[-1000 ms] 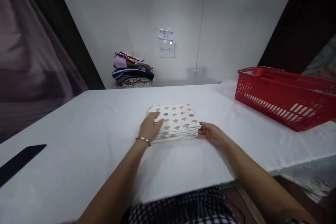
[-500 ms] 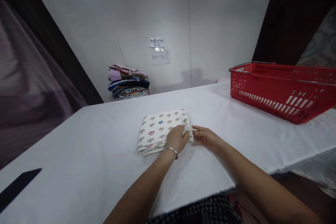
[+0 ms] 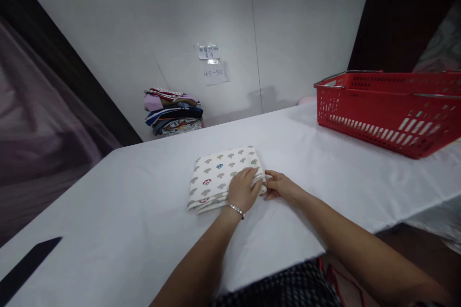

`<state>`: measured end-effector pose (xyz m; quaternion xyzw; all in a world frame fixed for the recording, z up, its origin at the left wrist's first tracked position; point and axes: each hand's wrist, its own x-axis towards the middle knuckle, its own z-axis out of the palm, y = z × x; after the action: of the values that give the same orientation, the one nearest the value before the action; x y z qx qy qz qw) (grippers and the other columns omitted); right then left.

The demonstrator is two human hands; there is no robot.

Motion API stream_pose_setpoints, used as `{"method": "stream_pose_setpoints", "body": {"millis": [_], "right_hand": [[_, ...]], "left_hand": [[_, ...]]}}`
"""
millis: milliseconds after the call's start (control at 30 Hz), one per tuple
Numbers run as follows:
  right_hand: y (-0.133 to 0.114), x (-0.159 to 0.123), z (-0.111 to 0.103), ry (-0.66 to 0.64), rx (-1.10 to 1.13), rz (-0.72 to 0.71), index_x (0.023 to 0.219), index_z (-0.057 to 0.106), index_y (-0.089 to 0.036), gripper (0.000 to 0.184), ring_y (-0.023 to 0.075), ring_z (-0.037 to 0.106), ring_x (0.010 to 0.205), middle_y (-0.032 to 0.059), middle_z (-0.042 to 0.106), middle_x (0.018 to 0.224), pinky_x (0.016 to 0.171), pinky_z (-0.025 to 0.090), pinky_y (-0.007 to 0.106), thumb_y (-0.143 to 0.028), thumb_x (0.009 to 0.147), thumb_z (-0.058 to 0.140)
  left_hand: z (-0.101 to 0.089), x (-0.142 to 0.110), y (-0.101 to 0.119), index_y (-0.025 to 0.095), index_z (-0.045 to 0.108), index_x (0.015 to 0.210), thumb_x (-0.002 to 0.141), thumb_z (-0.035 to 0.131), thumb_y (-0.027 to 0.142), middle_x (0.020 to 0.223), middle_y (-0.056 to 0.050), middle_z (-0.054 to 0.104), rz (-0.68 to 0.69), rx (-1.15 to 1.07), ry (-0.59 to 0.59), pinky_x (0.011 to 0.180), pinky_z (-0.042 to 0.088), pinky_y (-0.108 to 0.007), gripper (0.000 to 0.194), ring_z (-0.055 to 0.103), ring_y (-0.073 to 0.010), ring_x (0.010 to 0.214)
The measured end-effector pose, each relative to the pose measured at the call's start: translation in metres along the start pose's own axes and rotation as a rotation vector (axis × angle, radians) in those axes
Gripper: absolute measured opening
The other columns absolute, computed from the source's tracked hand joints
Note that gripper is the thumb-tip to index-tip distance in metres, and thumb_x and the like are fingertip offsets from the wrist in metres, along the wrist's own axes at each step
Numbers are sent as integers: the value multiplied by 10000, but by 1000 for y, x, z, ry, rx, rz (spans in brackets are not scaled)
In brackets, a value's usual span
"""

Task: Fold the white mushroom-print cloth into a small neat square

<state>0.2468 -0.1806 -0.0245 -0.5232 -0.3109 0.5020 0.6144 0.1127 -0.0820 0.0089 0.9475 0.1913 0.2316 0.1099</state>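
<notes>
A folded white cloth point(image 3: 212, 172) with grey, red, blue and green mushroom prints lies in layers near the middle of the table; what kind of article it is does not show. My left hand point(image 3: 244, 189), with a silver bracelet at the wrist, grips its near right part, fingers on top and thumb at the layered edge. At the right edge, my right hand point(image 3: 279, 185) pinches the layers between thumb and fingers. Some of its fingertips are hidden by the cloth.
A white sheet covers the table point(image 3: 126, 220). A red plastic basket point(image 3: 378, 112) stands at the back right. Against the wall at the back left is a stack of folded fabrics point(image 3: 175, 112). A dark flat piece point(image 3: 29, 264) lies at the near left. Paper labels point(image 3: 216, 74) hang on the wall.
My left fingers have straightened a little over the top of the cloth. My right fingers have closed in on its right edge. The cloth stays in place, while the view has tilted slightly.
</notes>
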Motion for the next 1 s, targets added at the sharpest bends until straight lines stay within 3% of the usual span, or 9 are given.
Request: {"method": "stream_pose_setpoints", "body": {"millis": [133, 600, 733, 867, 1000], "right_hand": [[2, 0, -1, -3, 26, -46, 1155, 554, -189, 445, 147, 635, 679, 48, 677, 846, 581, 558, 261, -211, 730, 685], [-5, -3, 8, 128, 26, -2, 1113, 547, -157, 410, 140, 617, 580, 43, 673, 749, 492, 522, 231, -127, 712, 623], [-12, -7, 13, 133, 53, 4, 1069, 572, -149, 365, 116, 603, 573, 41, 667, 747, 509, 523, 209, -82, 712, 604], [-13, -8, 14, 132, 110, 18, 1107, 554, -148, 396, 122, 620, 611, 55, 674, 799, 539, 533, 215, -82, 721, 615], [-9, -7, 13, 151, 112, 23, 1130, 533, -145, 414, 131, 621, 606, 63, 672, 800, 524, 531, 224, -81, 726, 602]], "left_hand": [[2, -3, -2, 236, 439, 1302, 783, 601, 350, 1321, -69, 502, 1, -23, -83, 1026, 332, -402, 555, 419, -240, 1231], [-1, -5, -8, 211, 550, 1164, 805, 486, 124, 1186, -69, 575, 65, -8, 22, 987, 376, -372, 374, 494, -215, 1116], [-2, -6, -7, 210, 568, 1131, 823, 513, 194, 1155, -64, 591, 72, -48, -10, 946, 402, -351, 313, 515, -211, 1077], [-2, -6, -6, 206, 595, 1083, 851, 523, 334, 1105, -50, 623, -4, -153, 8, 917, 412, -317, 274, 540, -195, 1033], [-1, -4, -7, 207, 634, 956, 880, 479, 306, 975, -24, 661, -69, -264, 53, 846, 424, -277, 199, 574, -161, 930]]}}
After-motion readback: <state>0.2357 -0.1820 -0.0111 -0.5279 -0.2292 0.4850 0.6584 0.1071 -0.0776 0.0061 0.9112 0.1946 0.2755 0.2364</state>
